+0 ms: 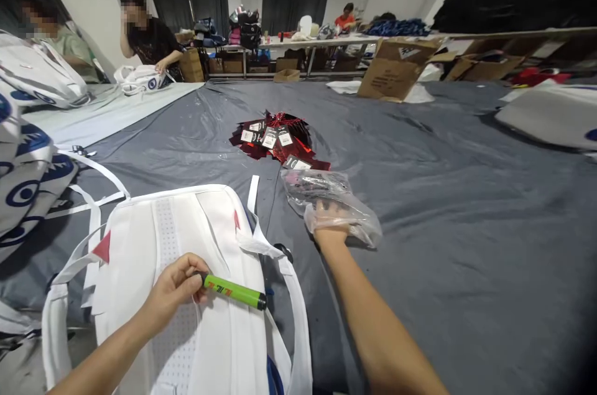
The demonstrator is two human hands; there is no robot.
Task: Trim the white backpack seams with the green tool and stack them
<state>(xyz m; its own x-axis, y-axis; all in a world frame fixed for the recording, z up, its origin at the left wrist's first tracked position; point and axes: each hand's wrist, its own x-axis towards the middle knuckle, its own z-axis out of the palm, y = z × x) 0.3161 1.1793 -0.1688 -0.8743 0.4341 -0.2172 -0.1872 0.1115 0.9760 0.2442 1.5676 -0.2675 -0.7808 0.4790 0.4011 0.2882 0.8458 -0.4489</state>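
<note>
Head view, from the left edge: white bags with blue eye prints (23, 177) are piled to the left of the white backpack (186, 283), which lies back-side up on the grey sheet (466, 227), its straps spread to both sides. Beyond the backpack, at the far left of the sheet, two other people stand by a paler table, one with a hand on another white bag (140, 79). The left hand (175, 289) rests over the backpack, its fingers curled shut around one end of a green pen (233, 291); the pen lies nearly flat, its dark tip pointing right, just above the backpack's fabric. Beyond the backpack and a little right of it, a heap of red tags (280, 140) sits on the sheet. Right of the backpack, the right hand (329, 221) is thrust inside a clear plastic bag (336, 202); through the film I cannot tell how far it is open or whether it grips anything within. Cardboard boxes (392, 71) stand at the sheet's far edge, well beyond the backpack to the right.
</note>
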